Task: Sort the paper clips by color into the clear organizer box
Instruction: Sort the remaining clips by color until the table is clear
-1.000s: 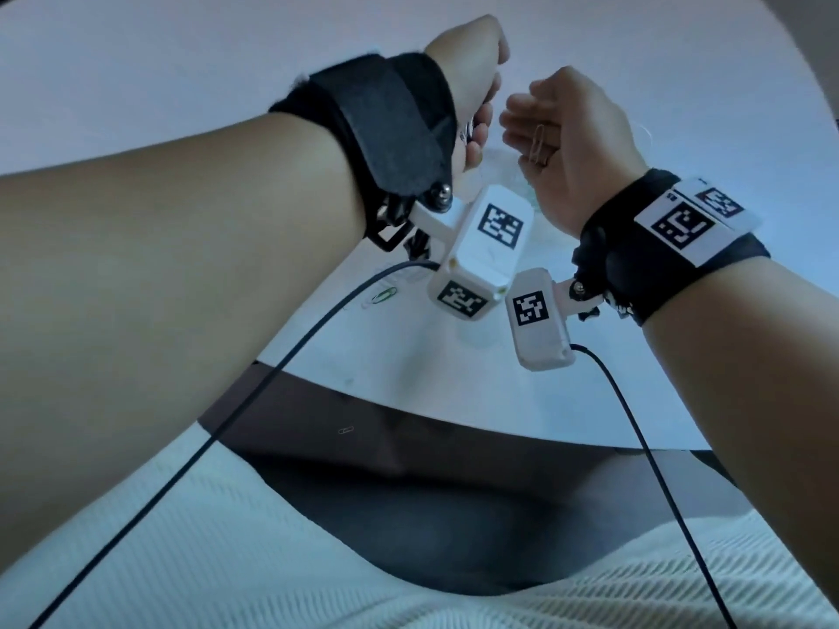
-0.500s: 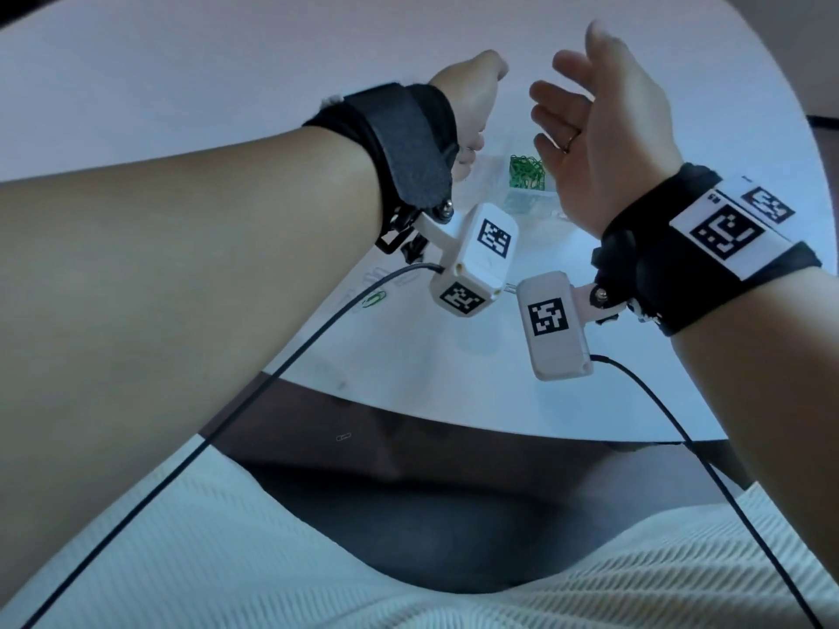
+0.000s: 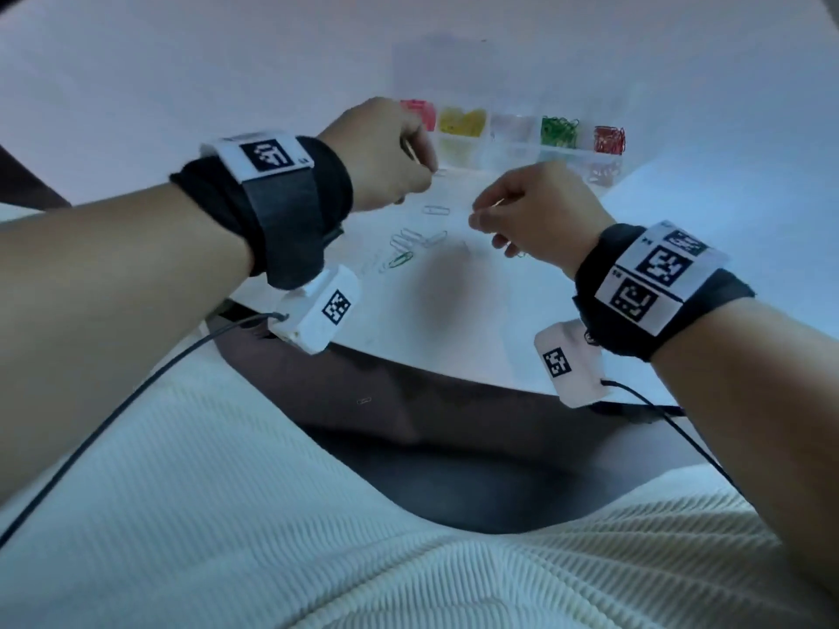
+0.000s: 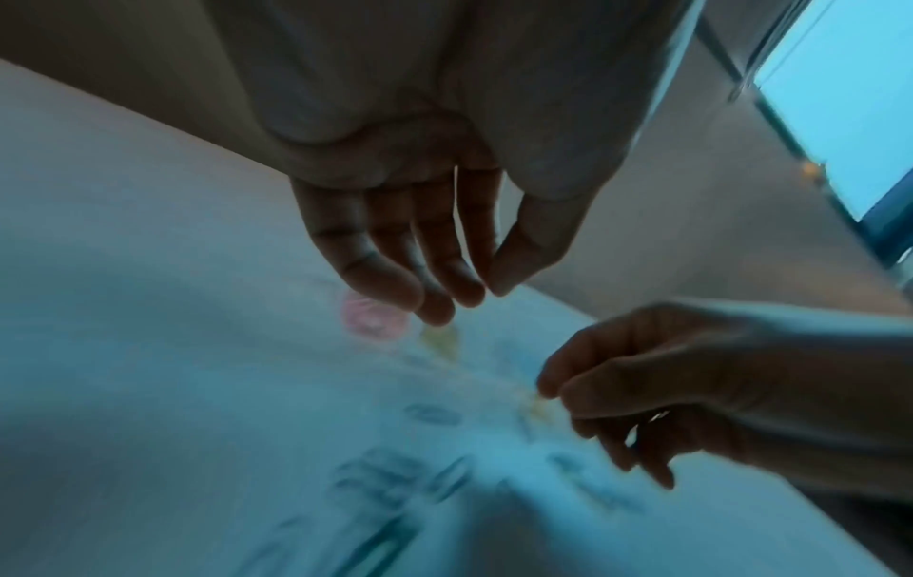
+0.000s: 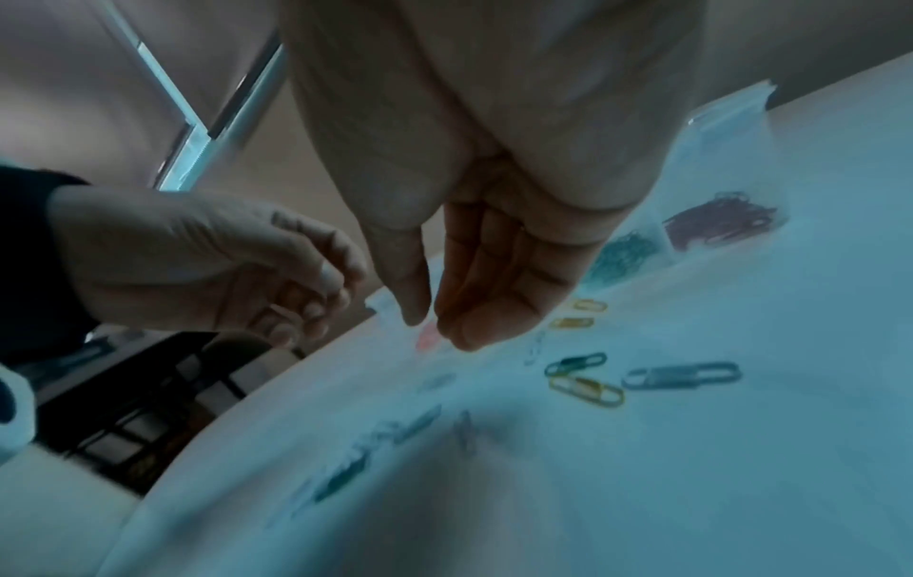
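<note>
White round table (image 3: 681,265) carries clear organizer box (image 3: 513,149) at far side, its compartments filled by color. Loose paper clips (image 3: 411,245) lie between both hands. Left hand (image 3: 386,152) hovers, fingers relaxed, nothing held. Right hand (image 3: 531,211) fingertips drawn together; grip contents unclear.
</note>
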Demonstrator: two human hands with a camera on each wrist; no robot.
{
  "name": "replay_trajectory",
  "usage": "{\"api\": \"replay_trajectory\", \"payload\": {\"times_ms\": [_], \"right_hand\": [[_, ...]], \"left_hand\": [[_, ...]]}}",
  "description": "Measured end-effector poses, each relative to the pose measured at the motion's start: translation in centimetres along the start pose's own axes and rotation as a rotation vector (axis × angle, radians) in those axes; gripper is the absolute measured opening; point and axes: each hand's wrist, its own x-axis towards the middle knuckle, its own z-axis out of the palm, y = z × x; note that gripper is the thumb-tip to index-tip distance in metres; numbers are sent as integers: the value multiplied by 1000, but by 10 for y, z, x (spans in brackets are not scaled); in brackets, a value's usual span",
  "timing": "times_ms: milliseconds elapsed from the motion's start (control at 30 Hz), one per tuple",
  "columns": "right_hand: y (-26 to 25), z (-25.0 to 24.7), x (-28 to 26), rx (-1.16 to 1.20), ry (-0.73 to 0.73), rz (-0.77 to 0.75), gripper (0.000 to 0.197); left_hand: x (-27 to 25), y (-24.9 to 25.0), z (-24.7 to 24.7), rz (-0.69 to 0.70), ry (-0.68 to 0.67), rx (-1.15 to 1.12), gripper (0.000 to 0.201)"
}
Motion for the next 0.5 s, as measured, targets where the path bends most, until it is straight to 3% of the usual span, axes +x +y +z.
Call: {"api": "replay_trajectory", "payload": {"times_ms": [100,200,333,500], "right_hand": [[0,17,-1,-118,54,-62,15],[-2,32,-1,-195,120,-109,18],[2,48,1,-295,113,-39,14],[0,52,-2,-321,160,31,15]], "left_hand": [[2,-30,4,-45,-91,281,12],[8,-37,5,-7,-140,392,15],[18,-36,8,64,-153,492,17],[14,-37,8,-35,-110,670,23]]}}
